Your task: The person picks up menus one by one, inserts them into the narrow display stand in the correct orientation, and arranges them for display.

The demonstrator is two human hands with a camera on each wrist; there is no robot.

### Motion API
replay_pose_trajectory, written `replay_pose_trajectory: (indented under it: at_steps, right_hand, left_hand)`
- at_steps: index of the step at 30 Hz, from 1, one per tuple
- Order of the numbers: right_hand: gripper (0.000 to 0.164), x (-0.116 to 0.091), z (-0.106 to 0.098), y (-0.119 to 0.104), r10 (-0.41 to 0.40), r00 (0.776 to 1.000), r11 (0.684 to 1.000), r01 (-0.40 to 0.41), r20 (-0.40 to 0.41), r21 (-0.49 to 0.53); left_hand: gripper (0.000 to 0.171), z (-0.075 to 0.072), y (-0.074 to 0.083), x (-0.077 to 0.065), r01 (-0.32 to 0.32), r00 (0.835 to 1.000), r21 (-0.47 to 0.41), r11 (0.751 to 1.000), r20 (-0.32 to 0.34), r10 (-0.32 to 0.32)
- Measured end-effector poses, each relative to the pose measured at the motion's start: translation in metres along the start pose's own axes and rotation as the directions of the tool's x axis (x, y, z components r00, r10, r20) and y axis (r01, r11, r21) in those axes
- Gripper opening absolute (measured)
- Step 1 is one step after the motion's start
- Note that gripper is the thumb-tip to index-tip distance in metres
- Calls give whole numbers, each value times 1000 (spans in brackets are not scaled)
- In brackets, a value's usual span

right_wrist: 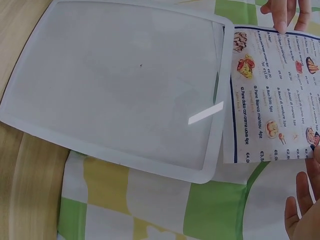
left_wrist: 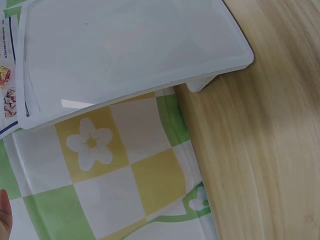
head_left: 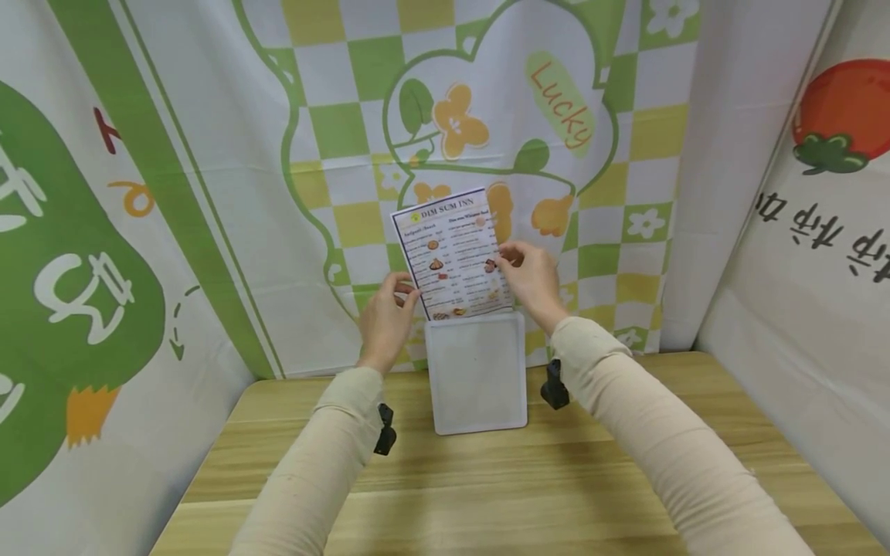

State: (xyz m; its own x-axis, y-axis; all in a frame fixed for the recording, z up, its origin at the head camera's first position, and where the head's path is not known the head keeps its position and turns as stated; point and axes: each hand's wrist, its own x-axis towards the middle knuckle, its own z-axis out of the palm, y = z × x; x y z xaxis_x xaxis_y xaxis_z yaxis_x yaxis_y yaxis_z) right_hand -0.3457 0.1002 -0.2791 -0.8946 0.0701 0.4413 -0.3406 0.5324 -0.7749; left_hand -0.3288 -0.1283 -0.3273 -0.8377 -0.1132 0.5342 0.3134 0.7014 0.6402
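A printed "DIM SUM INN" menu sheet (head_left: 455,259) is held upright, tilted slightly left, above a white-framed display stand (head_left: 476,378). My left hand (head_left: 385,320) pinches the sheet's left edge near its lower part. On the opposite edge, a little higher, my right hand (head_left: 534,282) pinches it between thumb and fingers. The sheet's bottom edge meets the top rim of the stand (right_wrist: 226,100) in the right wrist view. Behind the stand's clear panel a blank whitish surface shows. Only a strip of the menu (left_wrist: 9,75) appears in the left wrist view.
The stand leans on a support foot (left_wrist: 200,84) on the wooden table (head_left: 452,494). Close behind hangs a green and yellow checked cloth (head_left: 334,131). Printed cloth walls flank both sides. Black wrist devices (head_left: 555,386) hang under the sleeves.
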Motion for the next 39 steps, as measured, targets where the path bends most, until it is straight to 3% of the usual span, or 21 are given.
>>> replay_pose_trajectory:
  at_steps: [17, 29, 39]
  right_hand:
    - [23, 1, 1, -4, -38, 999, 999, 38, 16, -36]
    - [20, -1, 2, 9, -34, 999, 998, 35, 20, -52]
    - [20, -11, 3, 25, 11, 998, 1000, -11, 70, 2]
  left_hand:
    - [29, -1, -1, 0, 11, 1000, -17, 1000, -7, -11]
    - [28, 6, -4, -5, 44, 999, -30, 999, 31, -43]
    - [27, 12, -9, -12, 32, 997, -2, 999, 69, -32]
